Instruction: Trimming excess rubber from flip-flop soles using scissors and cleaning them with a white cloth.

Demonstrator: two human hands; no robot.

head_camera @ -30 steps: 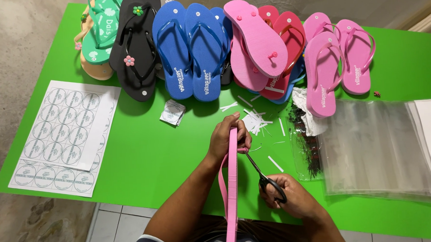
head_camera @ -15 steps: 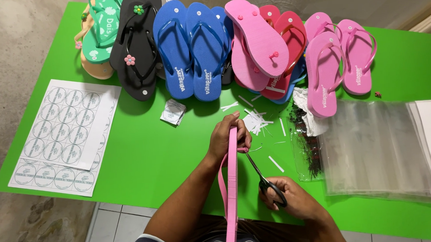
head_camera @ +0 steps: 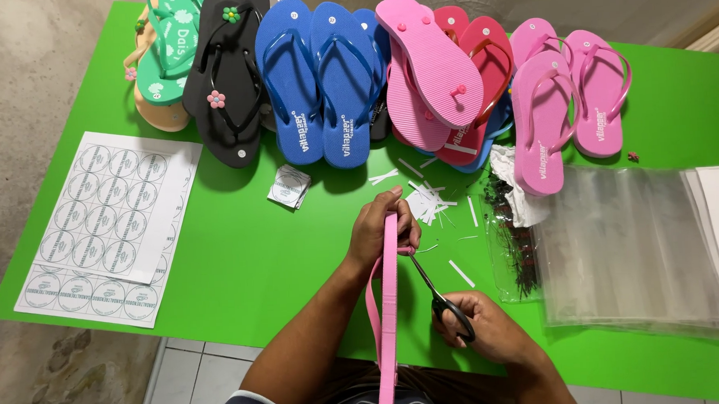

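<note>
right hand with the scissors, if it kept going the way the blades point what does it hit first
The right hand aims the scissors up-left at the pink sandal held on edge by the left hand. The tips look already at it, near the strap, so the sandal comes first.

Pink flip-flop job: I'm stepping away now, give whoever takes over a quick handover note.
Left hand holds the pink flip-flop on edge, toe end up. Right hand holds black-handled scissors, tips at the strap by the left thumb. White clippings already lie on the green table. Finished-looking pairs line the far edge; clear bags lie at right, sticker sheets at left. Whether this snip is finished cannot be told.
</note>
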